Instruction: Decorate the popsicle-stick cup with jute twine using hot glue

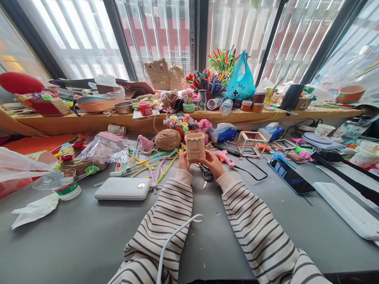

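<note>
Between my two hands a small tan box, which looks like wood or cardboard with a trimmed rim, is held upright above the grey table. My left hand grips its left side, with the fingers partly hidden behind it. My right hand holds its lower right side, fingertips pressed on the front and edge. Just below and behind the hands lie black-handled scissors. To the right of my right hand rests a pink glue gun with a black cord. A ball of brown twine sits behind my left hand.
A white power bank lies left of my sleeves, and a white cable crosses my left forearm. A phone and a wooden stick frame are at right. Pipe cleaners are scattered at centre left. A crowded shelf runs behind.
</note>
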Demonstrator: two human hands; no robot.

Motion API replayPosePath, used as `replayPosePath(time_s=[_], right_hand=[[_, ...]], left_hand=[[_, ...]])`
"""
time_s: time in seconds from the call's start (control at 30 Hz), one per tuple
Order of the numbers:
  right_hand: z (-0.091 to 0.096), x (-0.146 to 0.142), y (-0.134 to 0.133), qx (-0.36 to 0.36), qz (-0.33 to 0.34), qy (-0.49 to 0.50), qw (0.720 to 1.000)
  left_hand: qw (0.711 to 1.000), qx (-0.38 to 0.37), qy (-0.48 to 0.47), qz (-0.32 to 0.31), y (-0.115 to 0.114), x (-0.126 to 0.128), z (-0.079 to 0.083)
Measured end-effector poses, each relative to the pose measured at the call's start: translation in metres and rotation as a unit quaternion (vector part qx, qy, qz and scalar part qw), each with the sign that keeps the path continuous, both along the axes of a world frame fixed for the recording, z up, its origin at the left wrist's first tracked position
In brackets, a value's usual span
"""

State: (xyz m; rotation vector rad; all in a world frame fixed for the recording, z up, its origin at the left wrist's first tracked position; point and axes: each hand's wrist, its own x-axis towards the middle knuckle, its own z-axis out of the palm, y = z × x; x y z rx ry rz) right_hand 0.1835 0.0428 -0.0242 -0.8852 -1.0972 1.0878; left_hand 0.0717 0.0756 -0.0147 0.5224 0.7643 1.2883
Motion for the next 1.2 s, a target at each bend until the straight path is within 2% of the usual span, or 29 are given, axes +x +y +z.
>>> replayPosePath(time_s=[0.13, 0.3, 0.5, 0.73, 0.9, 1.07, 1.2], right_hand=[[0.000, -0.005, 0.001, -0.009, 0.006, 0.014, 1.000], [0.002, -0.006, -0.003, -0.010, 0.039, 0.025, 0.999], [0.000, -0.007, 0.002, -0.036, 0.059, 0.052, 0.996], [-0.001, -0.020, 0.007, -0.044, 0.019, 0.072, 0.996], [-0.001, -0.031, 0.004, -0.039, 0.015, 0.088, 0.995], [0.005, -0.028, 0.005, -0.051, 0.011, 0.119, 0.992], [0.012, -0.022, 0.015, -0.067, -0.019, 0.140, 0.988]], left_hand=[[0.996, 0.077, 0.001, 0.045, 0.002, 0.008, 0.001], [0.992, 0.100, 0.034, 0.067, 0.004, 0.011, -0.002], [0.988, 0.095, 0.072, 0.099, 0.005, 0.002, -0.008], [0.987, 0.088, 0.094, 0.099, 0.007, 0.011, -0.011], [0.984, 0.078, 0.119, 0.109, 0.012, 0.010, -0.016], [0.985, 0.046, 0.121, 0.111, 0.011, 0.015, -0.014], [0.991, 0.014, 0.096, 0.092, 0.008, 0.024, -0.013]])
